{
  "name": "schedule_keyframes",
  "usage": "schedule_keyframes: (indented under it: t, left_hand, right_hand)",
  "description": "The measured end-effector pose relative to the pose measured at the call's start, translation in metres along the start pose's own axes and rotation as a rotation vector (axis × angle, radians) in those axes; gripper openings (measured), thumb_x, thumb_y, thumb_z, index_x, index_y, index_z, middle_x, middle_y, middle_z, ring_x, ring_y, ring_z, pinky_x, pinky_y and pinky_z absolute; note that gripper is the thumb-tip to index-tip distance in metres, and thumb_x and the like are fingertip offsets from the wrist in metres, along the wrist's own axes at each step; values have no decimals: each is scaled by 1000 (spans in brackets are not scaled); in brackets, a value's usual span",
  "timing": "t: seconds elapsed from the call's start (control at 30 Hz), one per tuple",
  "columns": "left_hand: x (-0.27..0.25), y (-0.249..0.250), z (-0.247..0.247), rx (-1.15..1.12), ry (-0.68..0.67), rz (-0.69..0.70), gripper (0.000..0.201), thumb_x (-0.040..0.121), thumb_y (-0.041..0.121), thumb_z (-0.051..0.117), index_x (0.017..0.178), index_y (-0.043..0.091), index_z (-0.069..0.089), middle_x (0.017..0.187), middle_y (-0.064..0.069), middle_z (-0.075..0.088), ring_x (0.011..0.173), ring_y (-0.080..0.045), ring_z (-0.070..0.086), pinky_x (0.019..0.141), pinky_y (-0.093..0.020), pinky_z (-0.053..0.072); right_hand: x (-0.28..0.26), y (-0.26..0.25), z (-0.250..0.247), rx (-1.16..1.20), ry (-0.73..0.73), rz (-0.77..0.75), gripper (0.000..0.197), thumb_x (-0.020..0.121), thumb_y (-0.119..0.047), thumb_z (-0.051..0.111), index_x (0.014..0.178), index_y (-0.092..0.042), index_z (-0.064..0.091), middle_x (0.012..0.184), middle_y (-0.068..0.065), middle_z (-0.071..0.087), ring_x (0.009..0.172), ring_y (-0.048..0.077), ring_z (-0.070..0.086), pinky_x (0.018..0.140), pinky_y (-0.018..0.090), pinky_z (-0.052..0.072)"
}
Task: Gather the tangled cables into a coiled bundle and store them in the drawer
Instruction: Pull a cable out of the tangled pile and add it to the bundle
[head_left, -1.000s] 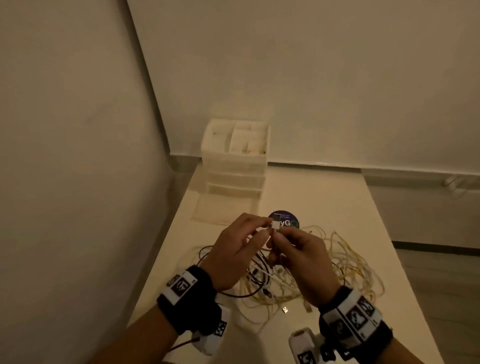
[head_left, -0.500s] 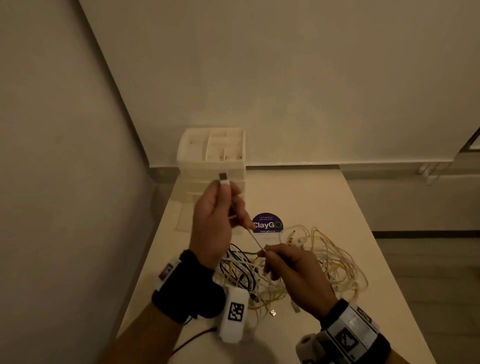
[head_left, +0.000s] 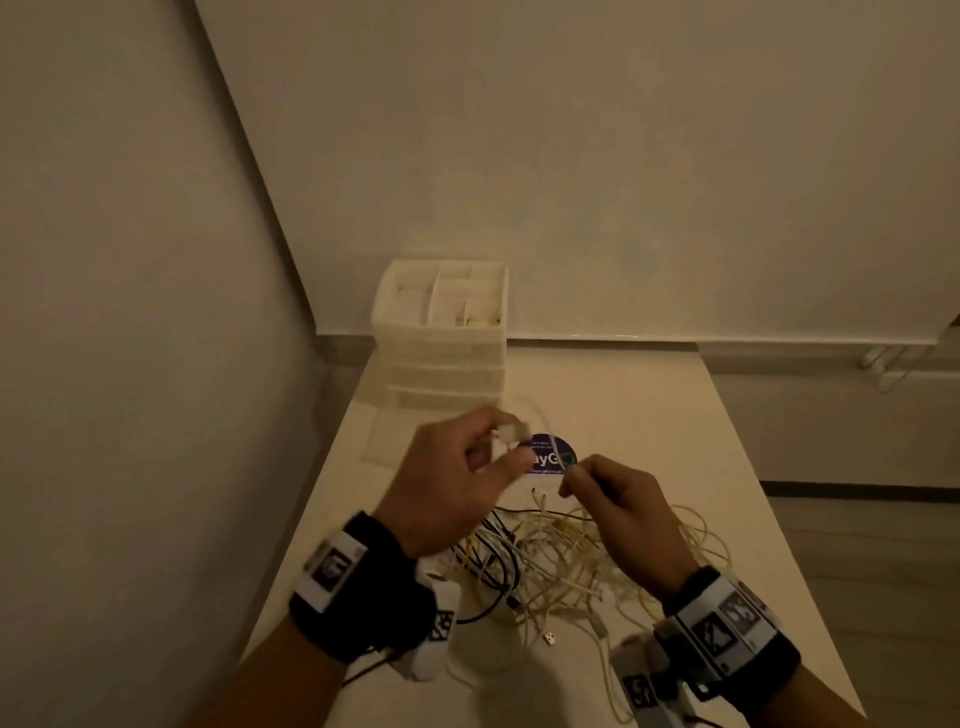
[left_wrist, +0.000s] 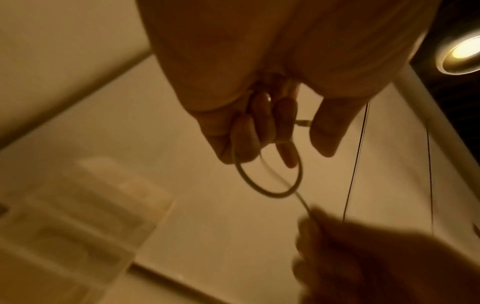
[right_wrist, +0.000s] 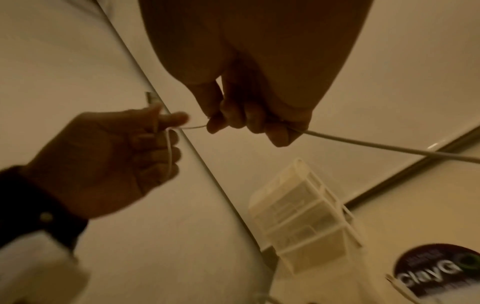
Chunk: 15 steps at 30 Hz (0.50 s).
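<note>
1. The white cable (right_wrist: 389, 149) in hand is thin, light and limp. I judge it will sag and spring out of any loop unless each turn is pinned. The best hold looks to be right behind the plug (head_left: 511, 431), where it is stiffest.
2. One loop (left_wrist: 270, 181) already hangs from the left hand (head_left: 457, 483), whose fingers (left_wrist: 262, 121) are curled round the cable near its plug end.
3. The right hand (head_left: 621, 512) pinches the same cable between thumb and fingers (right_wrist: 279, 129), just beside the left hand.
4. The held stretch runs roughly left to right between the hands, above the bench (head_left: 623, 405). The plug seems to point away from the person, though blur makes that uncertain.
5. Past the right hand the cable trails back down toward the tangled cables (head_left: 561, 566), which lie loose on the bench under both wrists, with no single long axis.
6. Pulling hard would likely drag the tangle along.
7. The drawer unit (head_left: 441, 338) stands at the far left of the bench, against the wall, well apart from the tangle. Whether a drawer stands open I cannot tell.
8. A round dark sticker (head_left: 550, 457) lies on the bench behind the hands.
</note>
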<state>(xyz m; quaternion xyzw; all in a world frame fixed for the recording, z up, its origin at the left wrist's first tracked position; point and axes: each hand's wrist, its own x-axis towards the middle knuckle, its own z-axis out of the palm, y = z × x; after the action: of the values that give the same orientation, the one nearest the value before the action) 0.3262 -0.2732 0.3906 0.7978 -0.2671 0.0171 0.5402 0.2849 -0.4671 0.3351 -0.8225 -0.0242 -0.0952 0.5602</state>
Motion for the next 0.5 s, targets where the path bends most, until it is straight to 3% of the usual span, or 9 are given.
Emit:
schedule_keyframes:
  t: [0.03, 0.07, 0.1, 0.17, 0.23, 0.33, 0.4, 0.5]
  left_hand:
    - [-1, 0, 12, -23, -9, -20, 16, 86, 22, 70, 102, 25, 67, 51, 5, 51, 47, -11, 47, 49, -31, 47]
    - [-1, 2, 21, -48, 7, -33, 24, 86, 18, 70, 110, 22, 66, 50, 10, 52, 46, -4, 47, 55, -16, 47]
    - [1, 2, 27, -40, 37, -22, 30, 87, 17, 70, 116, 21, 65, 50, 12, 49, 46, -3, 45, 53, -11, 40]
    - [8, 7, 36, 18, 47, 36, 37, 89, 22, 68, 125, 28, 61, 52, 10, 44, 47, -5, 41, 52, -15, 37]
    - [17, 8, 41, 36, 17, 49, 37, 91, 18, 65, 127, 28, 61, 51, 13, 47, 48, -3, 46, 53, -12, 38]
    - [31, 11, 44, 82, 37, 76, 21, 91, 9, 63, 108, 19, 69, 49, 13, 48, 47, 1, 49, 51, -9, 36]
    - [38, 7, 45, 135, 93, 107, 17, 85, 2, 64, 88, 18, 69, 54, 12, 54, 50, -1, 51, 51, -14, 36]
    - [48, 1, 45, 120, 192, 122, 17, 83, 1, 67, 80, 18, 69, 66, 4, 66, 57, -10, 59, 52, -26, 46]
  right_hand:
    - [4, -8, -1, 22, -4, -15, 29, 99, -16, 51, 73, -13, 64, 51, -17, 51, 48, 2, 41, 52, 12, 32]
    - [7, -13, -3, 61, -5, -23, 30, 99, -15, 50, 72, -15, 63, 51, -17, 51, 49, 1, 41, 53, 12, 33]
    - [10, -17, -4, 115, -2, -24, 32, 99, -15, 49, 70, -17, 62, 53, -16, 52, 50, 1, 42, 55, 12, 34]
    - [17, -23, -9, 246, 5, -5, 34, 99, -18, 50, 68, -11, 60, 57, -6, 49, 54, 11, 39, 56, 22, 34]
    - [24, -27, -13, 373, -5, 37, 34, 97, -21, 48, 70, 0, 56, 62, 14, 40, 54, 17, 32, 55, 29, 29]
    - [32, -30, -22, 460, -28, 95, 33, 100, -10, 43, 72, -1, 59, 58, 12, 39, 51, 16, 31, 54, 33, 25]
    - [31, -27, -30, 444, -42, 96, 30, 100, -7, 41, 79, 2, 61, 57, 7, 44, 53, 18, 35, 55, 32, 27]
    - [24, -15, -34, 360, -60, 63, 30, 100, -9, 43, 88, 8, 64, 64, 11, 55, 61, 24, 43, 59, 30, 36]
